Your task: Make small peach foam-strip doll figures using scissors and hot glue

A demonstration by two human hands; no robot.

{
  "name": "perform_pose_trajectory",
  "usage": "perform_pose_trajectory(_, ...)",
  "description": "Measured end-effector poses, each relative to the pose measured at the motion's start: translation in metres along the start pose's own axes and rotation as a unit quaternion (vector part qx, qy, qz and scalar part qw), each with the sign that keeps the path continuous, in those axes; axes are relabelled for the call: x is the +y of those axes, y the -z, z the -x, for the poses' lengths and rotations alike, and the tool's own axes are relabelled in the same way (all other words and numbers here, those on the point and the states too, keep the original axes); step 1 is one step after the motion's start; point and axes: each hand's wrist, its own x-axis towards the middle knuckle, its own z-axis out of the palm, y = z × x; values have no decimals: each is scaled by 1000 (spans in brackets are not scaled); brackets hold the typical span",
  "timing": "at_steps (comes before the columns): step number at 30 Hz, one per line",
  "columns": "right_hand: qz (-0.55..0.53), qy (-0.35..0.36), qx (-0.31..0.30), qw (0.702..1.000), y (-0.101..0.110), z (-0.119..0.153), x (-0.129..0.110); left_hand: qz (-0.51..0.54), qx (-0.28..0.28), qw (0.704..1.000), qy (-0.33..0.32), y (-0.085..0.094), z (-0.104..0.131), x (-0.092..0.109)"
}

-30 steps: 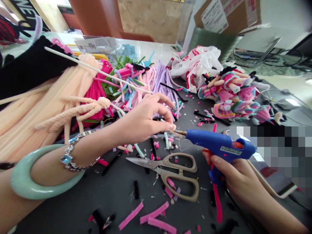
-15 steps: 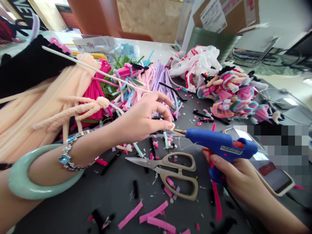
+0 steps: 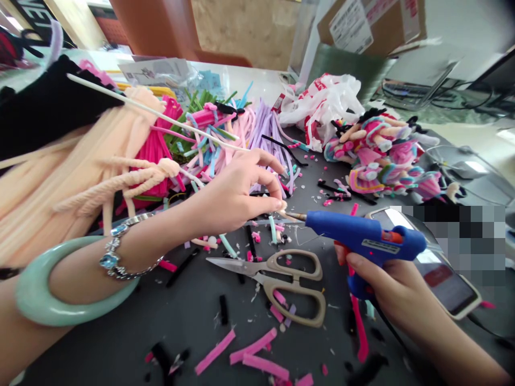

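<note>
A small peach piece [image 3: 283,207] sits at the tip of a blue glue gun [image 3: 341,226], pinched in the left hand's [image 3: 247,190] fingertips, seemingly for steadiness. The right hand [image 3: 388,279] wraps the grip, apparently to aim; scissors [image 3: 260,267] lie within reach on the tabletop [image 3: 120,348].

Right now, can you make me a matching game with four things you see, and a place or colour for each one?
Things:
1. glue gun
2. small pale piece
3. scissors
4. plastic bag

Clues:
A. white with red print
B. pinched by the left hand
C. has beige handles
D. held in the right hand

Pairs: 1-D, 2-B, 3-C, 4-A
</note>
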Motion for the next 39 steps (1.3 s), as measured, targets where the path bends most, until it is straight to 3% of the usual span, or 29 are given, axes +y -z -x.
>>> perform_pose_trajectory(4, -25, 19, -35, 999, 5, -2, 1, -6, 6, 1000, 3, 0, -1, -1)
perform_pose_trajectory(13, 65, -11, 84, 994, 6, -12, 9, -5, 20, 1000, 9, -1, -1, -1)
perform_pose_trajectory(22, 187, 85, 128, 970, 4, -29, 29, -3, 19, 1000, -2, -6, 1, 1)
perform_pose_trajectory(39, 260, 104, 102, 955, 9, -29, 22, 5, 21, 1000, 1, -13, 6, 6)
